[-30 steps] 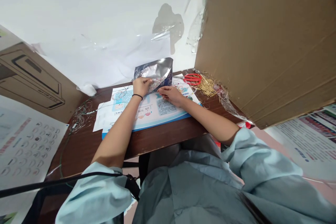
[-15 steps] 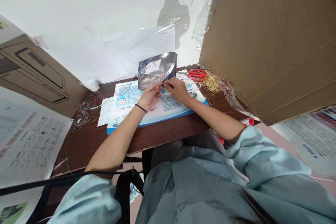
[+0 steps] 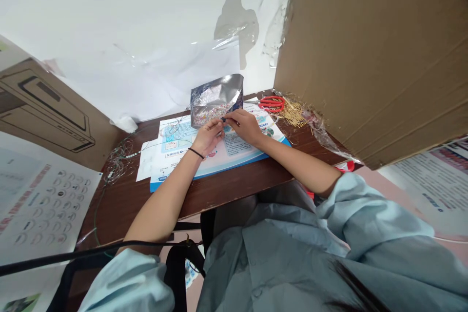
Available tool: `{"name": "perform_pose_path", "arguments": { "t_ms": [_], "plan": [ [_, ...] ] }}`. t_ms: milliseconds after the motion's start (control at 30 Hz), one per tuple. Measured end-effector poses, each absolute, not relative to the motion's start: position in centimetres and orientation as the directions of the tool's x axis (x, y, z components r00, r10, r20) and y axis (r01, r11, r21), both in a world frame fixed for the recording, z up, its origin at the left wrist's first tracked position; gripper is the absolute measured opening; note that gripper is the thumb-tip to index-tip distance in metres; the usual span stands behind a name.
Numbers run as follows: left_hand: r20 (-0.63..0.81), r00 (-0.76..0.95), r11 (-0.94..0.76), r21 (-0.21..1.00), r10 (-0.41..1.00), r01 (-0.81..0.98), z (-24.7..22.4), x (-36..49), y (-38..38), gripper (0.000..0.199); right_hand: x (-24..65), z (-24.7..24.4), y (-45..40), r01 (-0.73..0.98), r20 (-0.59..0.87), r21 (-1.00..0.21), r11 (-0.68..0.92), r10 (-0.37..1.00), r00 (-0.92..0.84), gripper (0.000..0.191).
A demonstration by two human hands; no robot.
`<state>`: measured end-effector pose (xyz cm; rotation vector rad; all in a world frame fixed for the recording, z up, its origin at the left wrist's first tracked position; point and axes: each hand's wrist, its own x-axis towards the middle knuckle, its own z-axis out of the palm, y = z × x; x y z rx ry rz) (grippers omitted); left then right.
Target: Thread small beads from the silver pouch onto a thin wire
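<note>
My left hand (image 3: 206, 137) and my right hand (image 3: 243, 126) meet over a printed blue-edged sheet (image 3: 237, 145) on the wooden table (image 3: 146, 204). Between my right fingertips is a small dark object (image 3: 223, 119), too small to identify. My left fingers curl just beside it. A silver foil bag (image 3: 216, 100) with sparkly contents stands just beyond my hands, apart from them. Red-handled scissors (image 3: 272, 103) lie to the right, near a heap of thin gold pins (image 3: 291, 113).
A tangle of thin wire with beads (image 3: 119, 163) lies at the table's left. A large cardboard sheet (image 3: 365, 53) leans in at the right, and a printed box (image 3: 44, 117) stands at the left. Crumpled clear plastic (image 3: 320, 139) lies by the pins.
My left hand has left the foil bag and moved toward my right hand, and my fingertips now meet in front of the bag. The view has shifted slightly.
</note>
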<state>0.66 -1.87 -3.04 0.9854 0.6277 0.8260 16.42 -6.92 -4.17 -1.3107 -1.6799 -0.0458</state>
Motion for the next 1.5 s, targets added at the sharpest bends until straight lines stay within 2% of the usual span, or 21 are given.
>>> {"name": "perform_pose_path", "arguments": {
  "t_ms": [633, 867, 1300, 1500],
  "plan": [
    [-0.154, 0.542, 0.368, 0.875, 0.826, -0.313, -2.78, 0.66, -2.04, 0.008, 15.98, -3.94, -7.19, 0.734, 0.672, -0.524, 0.431, 0.739, 0.047, 0.014],
    [-0.109, 0.546, 0.321, 0.896, 0.83, -0.308, -3.11, 0.64, -1.91, 0.019, 15.97, -3.99, -7.22, 0.724, 0.664, -0.541, 0.427, 0.746, 0.057, 0.015],
    [-0.071, 0.534, 0.278, 0.906, 0.842, -0.319, -3.48, 0.71, -1.84, 0.025, 15.91, -4.05, -7.19, 0.743, 0.66, -0.521, 0.421, 0.75, 0.038, 0.012],
    [-0.061, 0.535, 0.261, 0.916, 0.843, -0.306, -3.35, 0.78, -2.02, 0.021, 15.85, -4.0, -7.32, 0.741, 0.662, -0.519, 0.425, 0.749, 0.035, 0.013]
  ]
}}
